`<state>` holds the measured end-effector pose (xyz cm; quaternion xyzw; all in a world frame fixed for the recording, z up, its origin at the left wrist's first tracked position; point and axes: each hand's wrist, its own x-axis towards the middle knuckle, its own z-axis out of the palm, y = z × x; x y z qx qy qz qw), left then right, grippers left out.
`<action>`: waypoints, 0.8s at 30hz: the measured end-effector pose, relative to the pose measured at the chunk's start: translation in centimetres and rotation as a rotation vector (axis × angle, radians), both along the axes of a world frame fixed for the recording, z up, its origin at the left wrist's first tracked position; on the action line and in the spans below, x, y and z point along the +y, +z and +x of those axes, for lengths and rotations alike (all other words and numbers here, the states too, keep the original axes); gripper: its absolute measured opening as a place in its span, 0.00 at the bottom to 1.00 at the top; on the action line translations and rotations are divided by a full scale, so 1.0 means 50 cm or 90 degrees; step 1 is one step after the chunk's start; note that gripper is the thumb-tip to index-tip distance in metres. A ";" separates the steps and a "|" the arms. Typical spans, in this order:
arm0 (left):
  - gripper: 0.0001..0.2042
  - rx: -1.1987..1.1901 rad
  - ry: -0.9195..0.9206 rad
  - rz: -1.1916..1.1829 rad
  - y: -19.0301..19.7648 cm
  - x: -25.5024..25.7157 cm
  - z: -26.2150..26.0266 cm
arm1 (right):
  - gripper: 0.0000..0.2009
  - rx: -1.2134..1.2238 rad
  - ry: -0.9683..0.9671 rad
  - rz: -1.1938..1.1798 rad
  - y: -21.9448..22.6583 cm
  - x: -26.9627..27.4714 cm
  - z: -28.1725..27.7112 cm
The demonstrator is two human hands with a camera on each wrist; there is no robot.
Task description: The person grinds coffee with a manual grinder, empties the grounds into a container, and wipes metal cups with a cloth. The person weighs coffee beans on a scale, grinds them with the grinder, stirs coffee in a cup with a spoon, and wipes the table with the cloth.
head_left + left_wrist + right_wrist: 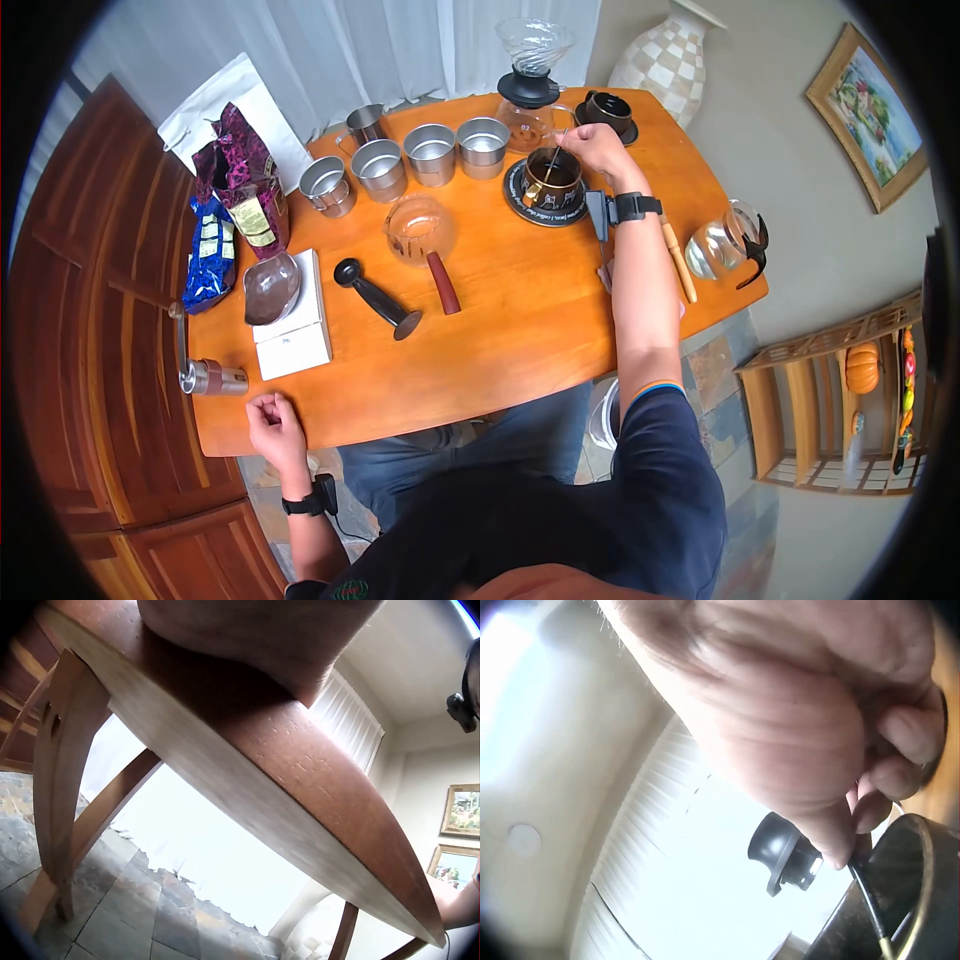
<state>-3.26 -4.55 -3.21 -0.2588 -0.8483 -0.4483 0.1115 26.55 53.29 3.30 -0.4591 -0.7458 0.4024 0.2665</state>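
- A dark navy short-sleeved shirt (480,540), a small green emblem (350,589) low on it
- Orange and light-blue edging (655,388) round the right sleeve's hem
- Blue jeans (530,430)
- Black strap (638,207) on the right wrist, with a grey block (600,212)
- Black strap and cabled unit (326,493) on the left

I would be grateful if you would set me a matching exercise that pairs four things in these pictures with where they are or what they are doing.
Column one
1. Right hand
2. Blue bag
3. Glass carafe with a black handle
4. Metal grinder

Column two
A. At the near left corner of the table, close to the left hand
B. Beside the purple bag
C. Pinching a thin stirrer that dips into a dark cup
D. At the table's right edge, beside the wooden stick

Right pairs: 1-C, 2-B, 3-D, 4-A
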 end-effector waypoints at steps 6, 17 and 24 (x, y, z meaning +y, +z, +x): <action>0.05 -0.018 0.011 -0.006 0.002 0.000 0.003 | 0.13 -0.057 0.011 0.164 0.091 -0.093 0.001; 0.05 0.012 -0.004 0.029 0.000 -0.001 0.000 | 0.12 -0.306 0.049 0.338 0.184 -0.203 0.026; 0.07 -0.016 0.002 0.012 0.006 -0.006 0.003 | 0.12 -0.340 0.051 0.330 0.195 -0.192 0.042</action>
